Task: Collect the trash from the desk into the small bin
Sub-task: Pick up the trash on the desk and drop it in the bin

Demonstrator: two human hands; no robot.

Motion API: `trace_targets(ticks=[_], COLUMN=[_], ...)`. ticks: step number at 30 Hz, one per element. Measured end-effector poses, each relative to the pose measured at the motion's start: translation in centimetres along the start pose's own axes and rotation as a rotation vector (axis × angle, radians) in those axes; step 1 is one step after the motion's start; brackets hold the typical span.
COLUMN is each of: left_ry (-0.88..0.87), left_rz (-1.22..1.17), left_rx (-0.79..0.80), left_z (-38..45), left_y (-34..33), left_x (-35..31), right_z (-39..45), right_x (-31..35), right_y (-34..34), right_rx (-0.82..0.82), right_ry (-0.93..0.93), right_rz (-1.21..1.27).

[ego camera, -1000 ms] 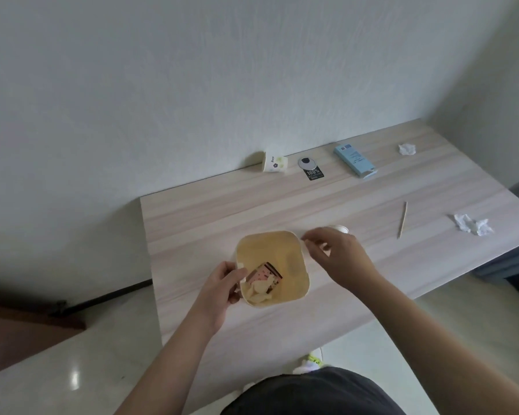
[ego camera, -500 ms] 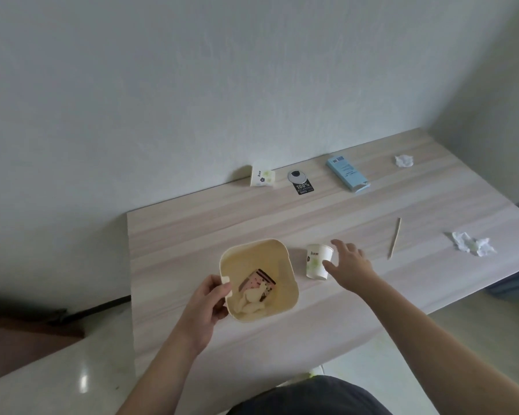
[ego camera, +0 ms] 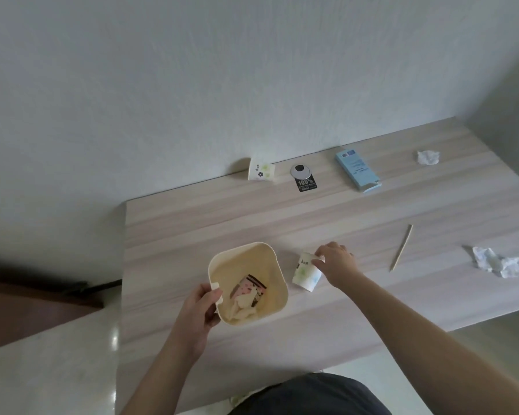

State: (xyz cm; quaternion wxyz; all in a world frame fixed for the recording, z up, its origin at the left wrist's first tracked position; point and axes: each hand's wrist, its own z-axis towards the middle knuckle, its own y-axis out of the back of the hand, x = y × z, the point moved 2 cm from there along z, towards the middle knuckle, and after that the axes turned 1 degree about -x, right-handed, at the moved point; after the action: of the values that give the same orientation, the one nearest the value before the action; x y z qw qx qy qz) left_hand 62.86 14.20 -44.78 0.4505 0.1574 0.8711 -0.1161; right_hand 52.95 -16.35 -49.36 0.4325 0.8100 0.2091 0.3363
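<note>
A small cream bin (ego camera: 274,266) stands on the wooden desk (ego camera: 372,298) near its front left. Inside lie a pink wrapper (ego camera: 249,287) and crumpled paper. My left hand (ego camera: 200,310) grips the bin's near-left rim. Just right of the bin a white paper cup (ego camera: 304,272) with green flowers tilts, and my right hand (ego camera: 336,263) holds it by the rim. Other trash on the desk: a second paper cup (ego camera: 261,173) lying on its side by the wall, a black tag (ego camera: 304,179), a blue box (ego camera: 358,170), two tissues (ego camera: 427,157) (ego camera: 498,262) and a wooden stick (ego camera: 401,247).
The white wall runs along the desk's far edge and meets a side wall at the right corner. The desk's left edge (ego camera: 123,265) drops to a pale tiled floor with a dark brown strip (ego camera: 27,307) at the left.
My right hand moved from the bin's rim to the paper cup beside it and closed on it; the cup now tilts. The left hand stayed on the bin.
</note>
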Motion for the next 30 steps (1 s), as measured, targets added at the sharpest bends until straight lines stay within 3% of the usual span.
trace_targets(ticks=[8,16,21,24,30], left_ry=[-0.004,-0.024,-0.031,-0.023,-0.029], left_rz=[-0.015,0.010,0.016,0.009,0.026], left_rx=[-0.037,-0.008,-0.009,-0.016,0.048], left_z=[-0.1,-0.1,-0.1,0.0,-0.3], left_y=[-2.2,-4.2,-4.9,-5.3,-5.8], left_x=[0.0,-0.1,-0.3,-0.2,-0.4], right_z=[-0.7,-4.5,-7.5,-8.9,-11.1], right_x=[-0.3,1.4,2.5,3.4,6.1], right_y=[3.0,8.9,10.7,10.6,8.7], right_rx=[-0.063,-0.474,-0.652,-0.646,-0.478], right_ry=[0.089,0.305,0.476,0.601,0.755], right_rz=[0.179,0.412,0.426,0.417,0.260])
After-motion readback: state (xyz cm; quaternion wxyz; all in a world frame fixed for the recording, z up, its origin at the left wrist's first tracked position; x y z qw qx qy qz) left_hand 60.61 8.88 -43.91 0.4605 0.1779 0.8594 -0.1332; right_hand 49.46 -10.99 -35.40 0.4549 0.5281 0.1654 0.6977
